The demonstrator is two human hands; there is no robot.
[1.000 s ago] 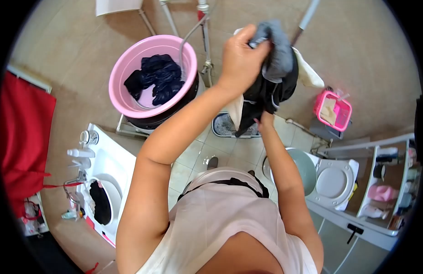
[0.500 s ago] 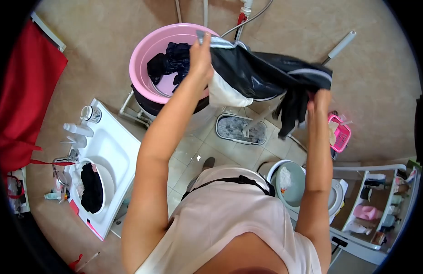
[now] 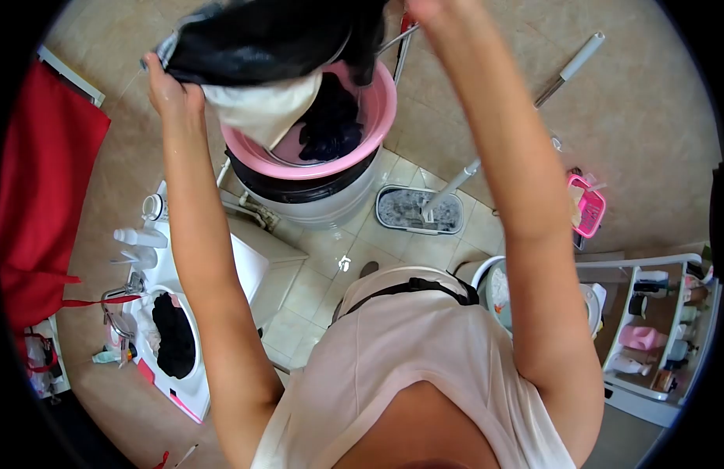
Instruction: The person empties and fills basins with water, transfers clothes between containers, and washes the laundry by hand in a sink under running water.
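Two bare hands were raised into the top of the frame, with a black-and-white garment (image 3: 260, 43) stretched out at the upper left and centre. Its long axis ran roughly crosswise, and it passed in front of the far part of a pink basin (image 3: 381, 105) at upper centre — its white panel (image 3: 260, 105) hung in front of the basin's left side, though whether cloth and rim touched could not be told. The left hand (image 3: 174, 90), left of the basin and apart from its rim, was the nearer to the garment's bulk: thumb and fingers were closed on the grey-edged end. The right hand (image 3: 434, 8) lay up and right of the basin, blurred and cut by the top edge — its grip could not be told. Dark clothes (image 3: 335, 129) lay inside the basin.
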